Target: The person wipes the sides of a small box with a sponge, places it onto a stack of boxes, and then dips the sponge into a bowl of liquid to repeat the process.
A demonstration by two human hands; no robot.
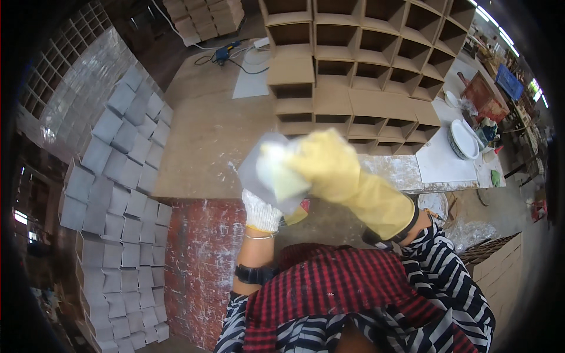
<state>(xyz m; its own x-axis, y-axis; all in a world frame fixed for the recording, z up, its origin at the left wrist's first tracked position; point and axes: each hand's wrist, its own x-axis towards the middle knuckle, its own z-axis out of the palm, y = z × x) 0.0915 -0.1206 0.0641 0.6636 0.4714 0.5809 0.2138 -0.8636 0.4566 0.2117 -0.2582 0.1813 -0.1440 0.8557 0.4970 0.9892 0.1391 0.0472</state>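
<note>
My left hand (262, 213), in a white knitted glove, holds up a grey, angular box-like piece (252, 167) from below; its fingers are mostly hidden by the piece. My right hand (329, 162), in a long yellow rubber glove, is closed on a soft-looking white wad (272, 163), blurred by motion. The wad covers part of the grey piece's near face, and whether it touches is hard to tell. Both hands meet above the table's front edge. A pale yellowish patch shows under the right hand's fingers.
Brown cardboard open-front boxes (376, 41) stand stacked on the table (200, 135). Many grey boxes (120, 206) form a tall stack at the left. A blue tool with a cable (222, 54) lies at the back. A white basin (465, 140) stands at the right.
</note>
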